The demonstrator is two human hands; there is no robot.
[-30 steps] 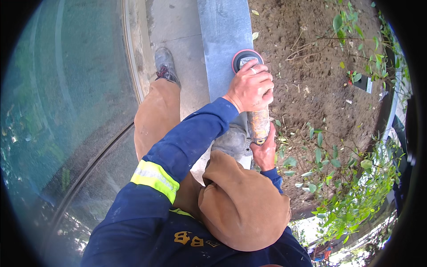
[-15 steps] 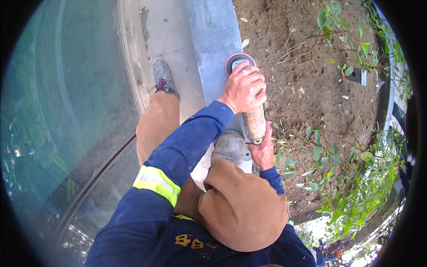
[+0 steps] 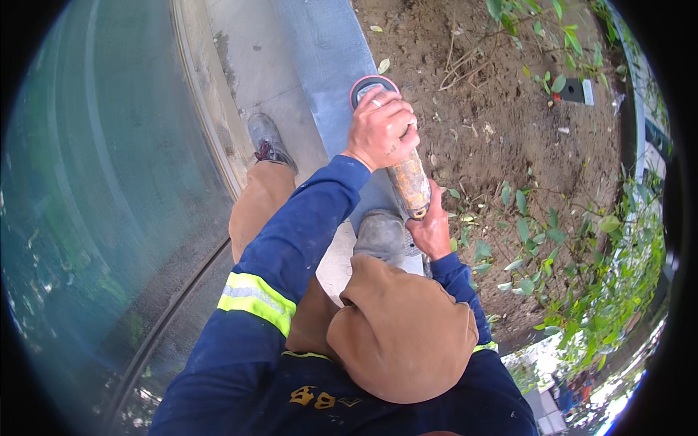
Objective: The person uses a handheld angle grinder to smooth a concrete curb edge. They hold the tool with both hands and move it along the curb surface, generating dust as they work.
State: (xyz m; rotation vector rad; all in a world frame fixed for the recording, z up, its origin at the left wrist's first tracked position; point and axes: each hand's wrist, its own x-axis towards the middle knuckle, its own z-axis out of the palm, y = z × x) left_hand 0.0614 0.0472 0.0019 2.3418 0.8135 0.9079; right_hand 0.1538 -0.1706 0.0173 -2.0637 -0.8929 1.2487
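I have the left hand (image 3: 382,129) wrapped over the sander (image 3: 409,182) near its head, just above centre frame, and the right hand (image 3: 430,225) gripping its rear; I'd press the disc (image 3: 373,81) evenly, flat on the grey ledge (image 3: 327,43).

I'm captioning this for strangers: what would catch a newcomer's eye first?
Probably the worn power tool at centre, its round red-edged pad at the grey slab's right edge, held by left hand and right hand. Then the yellow-green band on the left sleeve.
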